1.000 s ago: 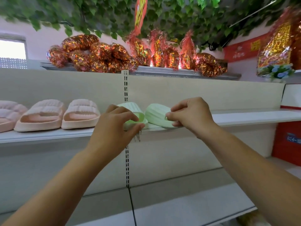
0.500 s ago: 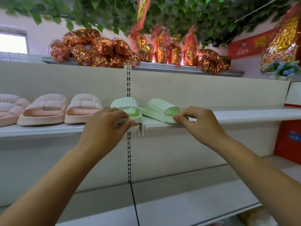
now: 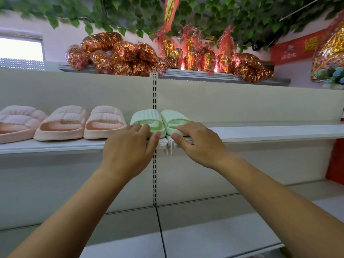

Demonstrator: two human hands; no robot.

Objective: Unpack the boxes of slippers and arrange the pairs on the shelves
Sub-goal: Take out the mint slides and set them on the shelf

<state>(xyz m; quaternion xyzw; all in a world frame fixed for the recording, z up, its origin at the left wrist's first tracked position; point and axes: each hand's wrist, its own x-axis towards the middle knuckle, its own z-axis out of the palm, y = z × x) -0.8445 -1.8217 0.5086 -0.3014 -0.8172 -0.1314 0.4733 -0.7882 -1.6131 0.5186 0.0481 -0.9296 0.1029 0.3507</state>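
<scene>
Hidden first: the heels of both green slippers sit under our hands, and our fingertips are tucked behind the knuckles. Our left hand [image 3: 128, 153] lies over the heel of the left pale green ribbed foam slipper [image 3: 147, 118], fingers bent over the top, thumb against its back edge, pinching it. Our right hand [image 3: 199, 144] does the same on the right pale green ribbed foam slipper [image 3: 174, 117], thumb at the heel, fingers curled over the footbed. Both slippers sit flat on the white metal middle shelf [image 3: 270, 132], toes to the back panel, sides touching, one either side of the slotted white upright post [image 3: 154, 90]. Far left, the frame edge slices through a pale pink ribbed foam slipper [image 3: 16, 121]; one or two there, we can't tell. Next along stands a whole pair of pale pink foam slippers [image 3: 74, 125], just beside the green pair; whether they touch is covered by our left hand. Up top, the grey top shelf [image 3: 195, 73] carries a heap of shiny red-and-gold foil-wrapped bundles [image 3: 119, 53], contents unreadable through the wrap. Green artificial leaves [image 3: 223, 13] hang overhead. A bright window [image 3: 20, 49] at upper left is washed out. The white lower shelf [image 3: 214, 235] runs out of frame at the bottom, and the writing on the red banner [image 3: 297, 47] at right is too blurred to read.
</scene>
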